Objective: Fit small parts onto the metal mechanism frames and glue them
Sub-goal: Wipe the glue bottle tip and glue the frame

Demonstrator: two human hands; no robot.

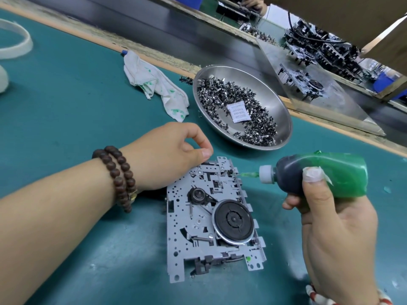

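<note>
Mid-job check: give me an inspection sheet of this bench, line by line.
Surface: teal bench mat.
Job's things: grey metal mechanism frame lying flat; green glue bottle, nozzle at the frame's far edge; round steel dish of small metal parts.
Clutter: white green-stained rag; white desiccant packet in the dish.
Hands: left hand rests on the frame's far corner; right hand grips the bottle.
Cables: nothing seen.
Surroundings: dark conveyor belt; more mechanisms beyond it.

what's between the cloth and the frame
The left hand, thumb at the frame's far edge, with bare green mat around it, in the head view. The cloth lies beyond.
</note>
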